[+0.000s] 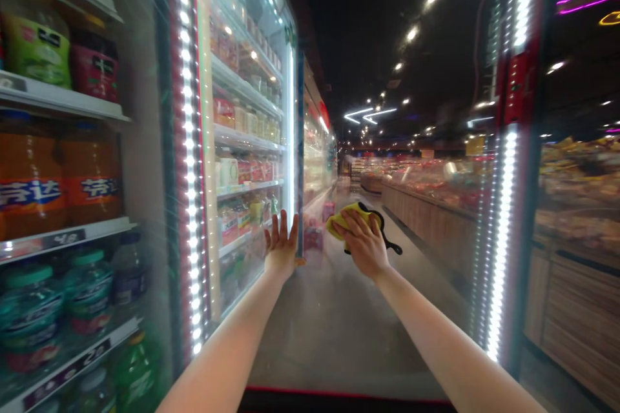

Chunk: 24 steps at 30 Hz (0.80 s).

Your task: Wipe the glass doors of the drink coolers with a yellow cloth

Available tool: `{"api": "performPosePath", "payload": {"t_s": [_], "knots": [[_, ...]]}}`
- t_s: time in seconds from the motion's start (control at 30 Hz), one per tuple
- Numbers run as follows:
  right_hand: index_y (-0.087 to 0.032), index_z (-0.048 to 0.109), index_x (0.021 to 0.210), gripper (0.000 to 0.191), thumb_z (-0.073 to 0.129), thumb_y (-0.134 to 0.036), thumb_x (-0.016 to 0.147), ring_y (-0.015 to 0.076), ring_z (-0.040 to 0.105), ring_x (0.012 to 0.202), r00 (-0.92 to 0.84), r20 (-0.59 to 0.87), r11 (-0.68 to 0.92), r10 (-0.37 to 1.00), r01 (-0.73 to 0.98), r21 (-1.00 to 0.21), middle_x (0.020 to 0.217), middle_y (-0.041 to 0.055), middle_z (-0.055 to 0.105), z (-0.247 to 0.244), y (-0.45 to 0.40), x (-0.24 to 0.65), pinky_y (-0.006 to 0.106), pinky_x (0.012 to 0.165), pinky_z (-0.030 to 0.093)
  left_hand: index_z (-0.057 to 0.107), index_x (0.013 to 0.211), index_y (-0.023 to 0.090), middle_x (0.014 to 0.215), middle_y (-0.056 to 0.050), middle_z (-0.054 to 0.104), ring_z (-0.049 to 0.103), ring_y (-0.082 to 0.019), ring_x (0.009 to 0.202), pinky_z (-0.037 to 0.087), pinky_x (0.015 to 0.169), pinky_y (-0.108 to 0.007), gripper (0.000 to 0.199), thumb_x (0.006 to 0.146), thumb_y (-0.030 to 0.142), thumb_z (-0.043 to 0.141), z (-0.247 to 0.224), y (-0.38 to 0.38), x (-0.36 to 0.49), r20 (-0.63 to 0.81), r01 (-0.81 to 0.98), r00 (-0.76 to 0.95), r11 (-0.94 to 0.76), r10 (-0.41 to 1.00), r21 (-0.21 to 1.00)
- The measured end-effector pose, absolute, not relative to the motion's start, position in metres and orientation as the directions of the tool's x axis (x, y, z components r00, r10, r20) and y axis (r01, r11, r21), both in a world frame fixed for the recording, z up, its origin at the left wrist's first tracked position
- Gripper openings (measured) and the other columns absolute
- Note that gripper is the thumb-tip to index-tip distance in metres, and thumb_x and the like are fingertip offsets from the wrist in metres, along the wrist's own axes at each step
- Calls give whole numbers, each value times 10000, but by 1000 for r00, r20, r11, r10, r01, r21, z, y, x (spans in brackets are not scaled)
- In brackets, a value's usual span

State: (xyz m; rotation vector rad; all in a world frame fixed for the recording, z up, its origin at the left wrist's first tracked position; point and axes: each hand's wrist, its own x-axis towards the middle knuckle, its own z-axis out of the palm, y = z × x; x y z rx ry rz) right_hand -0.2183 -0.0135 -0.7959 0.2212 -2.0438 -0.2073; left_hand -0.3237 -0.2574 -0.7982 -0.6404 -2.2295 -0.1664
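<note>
My left hand [281,246] is stretched out with its fingers spread, palm forward, and seems to rest flat against the clear glass door [339,329]. Nothing is in it. To the right, my right hand [364,245] presses a yellow cleaning cloth [338,224] with a dark edge and a small black loop against the same glass. Its fingers lie over the cloth, hiding part of it. Through the glass, the floor and the aisle beyond show blurred.
At the left are cooler shelves [72,231] with orange soda bottles [92,174] and other drinks. A bright light strip [191,206] runs up beside them, another light strip [504,239] at the right. Beyond the glass stand stocked coolers [249,135] and wood-fronted counters [431,232].
</note>
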Motion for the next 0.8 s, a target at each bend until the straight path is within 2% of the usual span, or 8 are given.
{"api": "performPosePath", "payload": {"t_s": [0.13,0.23,0.3,0.37,0.47,0.6,0.7,0.8], "knots": [[-337,438,1538,631,525,-153,941,324,315,1508,-354,935,997,19,81,11,1611,81,427,-824,4,-205,638,1199,224,-39,1629,239,1675,-203,-126,-88,-422,1533,170,1196,-699,1323,684,363,880,-797,-256,-323,718,498,-574,864,393,-75],[-355,445,1531,652,549,-142,924,332,307,1512,-418,905,994,-84,34,107,1609,75,432,-844,-2,-203,656,1197,208,-15,1632,227,1674,-215,-114,-99,-429,1528,182,1190,-705,1307,686,359,878,-796,-256,-322,718,487,-576,870,392,-84],[-390,458,1514,641,535,-131,932,299,314,1513,-493,843,974,-214,-42,223,1617,32,424,-834,-5,-205,636,1213,195,12,1634,203,1674,-228,-97,-121,-429,1521,185,1196,-693,1309,671,339,888,-796,-254,-320,738,477,-557,874,382,-93],[-406,463,1506,626,505,-126,947,266,317,1515,-528,814,966,-244,-60,251,1624,1,412,-812,-1,-204,605,1220,210,32,1634,170,1671,-241,-91,-134,-427,1518,182,1210,-671,1303,663,310,890,-796,-253,-315,760,477,-530,873,375,-98],[-373,460,1516,602,489,-144,960,273,307,1520,-484,868,989,-109,39,145,1636,20,390,-794,21,-196,593,1214,239,-3,1631,157,1672,-241,-74,-95,-415,1533,165,1220,-663,1273,690,236,850,-797,-250,-306,766,485,-520,869,378,-100],[-313,458,1530,598,528,-189,949,335,305,1513,-369,927,988,61,152,-5,1614,97,420,-829,41,-182,630,1188,266,-13,1634,251,1698,-159,-32,-36,-379,1552,144,1232,-653,1196,735,179,772,-796,-235,-290,749,545,-467,820,470,-175],[-350,456,1526,647,561,-156,917,336,304,1513,-464,879,986,-105,64,152,1604,88,438,-841,35,-181,654,1197,223,32,1637,270,1709,-120,-2,-15,-364,1560,140,1248,-623,1164,742,220,774,-791,-209,-278,742,602,-402,765,537,-227],[-373,460,1516,641,531,-126,928,280,318,1513,-546,811,970,-210,-16,241,1624,42,412,-809,34,-183,623,1219,203,38,1638,255,1709,-121,25,-11,-358,1564,127,1258,-609,1204,715,245,812,-785,-176,-268,744,633,-367,736,558,-239]]}}
